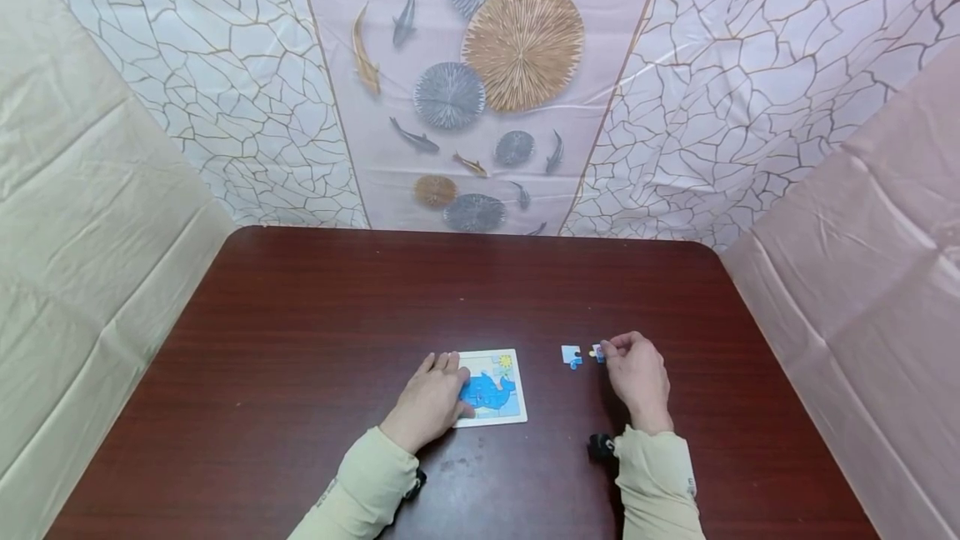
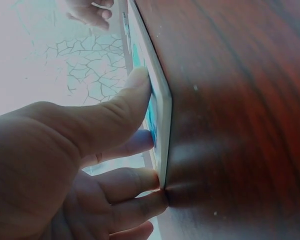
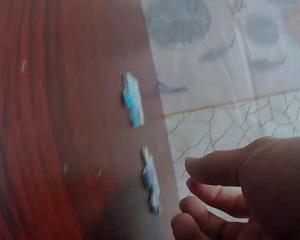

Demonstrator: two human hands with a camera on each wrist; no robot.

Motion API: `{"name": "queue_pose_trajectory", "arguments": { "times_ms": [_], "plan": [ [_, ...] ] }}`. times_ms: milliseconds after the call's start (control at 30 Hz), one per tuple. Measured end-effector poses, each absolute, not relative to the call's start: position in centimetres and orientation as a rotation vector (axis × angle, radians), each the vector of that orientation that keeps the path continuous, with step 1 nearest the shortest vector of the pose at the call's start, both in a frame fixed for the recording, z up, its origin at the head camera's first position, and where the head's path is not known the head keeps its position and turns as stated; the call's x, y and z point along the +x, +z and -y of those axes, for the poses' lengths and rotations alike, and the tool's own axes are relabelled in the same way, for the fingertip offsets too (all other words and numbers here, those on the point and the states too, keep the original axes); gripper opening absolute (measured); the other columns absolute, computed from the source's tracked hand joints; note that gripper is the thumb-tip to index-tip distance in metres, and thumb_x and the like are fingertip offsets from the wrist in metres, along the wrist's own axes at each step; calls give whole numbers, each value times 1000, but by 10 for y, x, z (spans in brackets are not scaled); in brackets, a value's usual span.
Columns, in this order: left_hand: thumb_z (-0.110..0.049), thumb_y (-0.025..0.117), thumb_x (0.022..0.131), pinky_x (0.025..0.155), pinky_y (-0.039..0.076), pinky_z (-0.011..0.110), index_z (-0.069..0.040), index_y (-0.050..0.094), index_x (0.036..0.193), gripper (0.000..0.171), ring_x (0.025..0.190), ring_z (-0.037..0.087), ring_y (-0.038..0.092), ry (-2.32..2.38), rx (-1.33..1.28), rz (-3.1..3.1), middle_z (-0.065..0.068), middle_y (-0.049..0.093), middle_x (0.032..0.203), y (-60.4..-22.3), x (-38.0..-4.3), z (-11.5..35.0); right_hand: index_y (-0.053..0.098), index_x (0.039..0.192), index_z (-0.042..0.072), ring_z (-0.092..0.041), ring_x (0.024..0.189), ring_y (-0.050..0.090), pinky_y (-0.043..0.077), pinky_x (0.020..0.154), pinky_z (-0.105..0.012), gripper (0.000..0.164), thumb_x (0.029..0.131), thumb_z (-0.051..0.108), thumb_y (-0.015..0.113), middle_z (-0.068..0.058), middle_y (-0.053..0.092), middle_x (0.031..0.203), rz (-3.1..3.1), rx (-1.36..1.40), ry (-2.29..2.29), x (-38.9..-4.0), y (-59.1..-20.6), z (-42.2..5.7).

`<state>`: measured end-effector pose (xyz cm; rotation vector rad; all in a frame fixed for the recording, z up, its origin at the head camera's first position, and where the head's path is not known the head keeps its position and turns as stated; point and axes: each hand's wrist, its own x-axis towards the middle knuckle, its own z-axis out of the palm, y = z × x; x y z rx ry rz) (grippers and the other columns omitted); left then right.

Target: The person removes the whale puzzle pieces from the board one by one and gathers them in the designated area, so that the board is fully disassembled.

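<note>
My left hand [image 1: 427,400] rests on the left side of a framed jigsaw puzzle [image 1: 495,422] with a blue whale and a sun on it. In the left wrist view the thumb [image 2: 137,82] lies on the picture, and other fingers reach the board's edge [image 2: 166,107]. Over to the right, my right hand [image 1: 641,373] hovers beside a small puzzle piece [image 3: 150,180]. Its fingers are loosely bent, with a gap between them and the piece in the right wrist view. A second piece, light blue [image 1: 570,354], lies just left of that one.
The puzzle and loose pieces lie on a dark red-brown wooden table [image 1: 337,298]. Patterned cloth [image 1: 480,148] hangs behind the table's far edge, and plain pale cloth [image 1: 862,290] stands along the sides. Each wrist wears a dark device [image 1: 602,447].
</note>
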<state>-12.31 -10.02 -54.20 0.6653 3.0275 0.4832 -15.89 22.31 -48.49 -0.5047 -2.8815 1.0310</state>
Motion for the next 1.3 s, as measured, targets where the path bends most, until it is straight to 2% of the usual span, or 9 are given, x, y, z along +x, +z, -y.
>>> {"name": "queue_pose_trajectory", "arguments": {
  "times_ms": [67, 167, 400, 533, 700, 1000, 1167, 1300],
  "plan": [
    [-35, 92, 93, 131, 47, 60, -7, 76, 118, 41, 149, 42, 63, 490, 650, -3001, 28, 67, 155, -528, -119, 99, 74, 117, 2, -35, 90, 72, 52, 69, -43, 29, 110, 30, 70, -17, 75, 103, 2877, -469, 1037, -157, -480, -216],
    [-35, 91, 96, 130, 49, 57, -8, 75, 118, 39, 147, 41, 64, 458, 680, -3014, 28, 68, 153, -532, -119, 100, 74, 117, 3, -32, 86, 71, 50, 66, -40, 26, 110, 27, 70, -16, 75, 101, 2861, -410, 1047, -155, -478, -206],
    [-33, 92, 94, 131, 46, 62, -5, 76, 121, 43, 150, 45, 61, 528, 656, -2980, 30, 65, 156, -530, -119, 100, 75, 113, 5, -25, 79, 69, 50, 65, -36, 19, 108, 23, 74, -11, 75, 95, 2841, -243, 1073, -153, -474, -182],
    [-36, 91, 95, 132, 45, 61, -7, 76, 123, 44, 152, 43, 60, 502, 642, -2992, 28, 64, 158, -541, -121, 101, 75, 116, 3, -25, 83, 67, 53, 71, -36, 18, 107, 19, 75, -12, 73, 99, 2873, -128, 1106, -151, -476, -169],
    [-38, 92, 94, 132, 45, 62, -8, 77, 122, 44, 153, 42, 60, 503, 633, -2998, 26, 65, 158, -541, -121, 101, 78, 122, -1, -23, 86, 62, 55, 74, -35, 24, 104, 16, 79, -12, 67, 103, 2880, 145, 1123, -150, -486, -154],
    [-39, 91, 94, 133, 44, 62, -7, 77, 126, 47, 153, 44, 60, 487, 609, -2979, 29, 63, 159, -541, -124, 99, 82, 133, 5, -24, 103, 52, 51, 81, -37, 37, 99, 15, 88, -11, 65, 113, 3050, 306, 990, -141, -482, -127],
    [-39, 91, 94, 132, 44, 62, -8, 77, 125, 46, 153, 43, 60, 467, 616, -2984, 28, 64, 159, -539, -123, 99, 84, 130, 7, -24, 100, 50, 49, 78, -36, 36, 96, 16, 91, -12, 65, 112, 3032, 395, 928, -141, -488, -124],
    [-37, 91, 94, 131, 45, 63, -7, 77, 124, 45, 152, 44, 61, 494, 622, -2980, 29, 65, 157, -538, -123, 100, 86, 127, 11, -22, 98, 48, 46, 74, -31, 36, 92, 17, 95, -8, 63, 108, 2991, 419, 925, -149, -515, -128]
  ]
}}
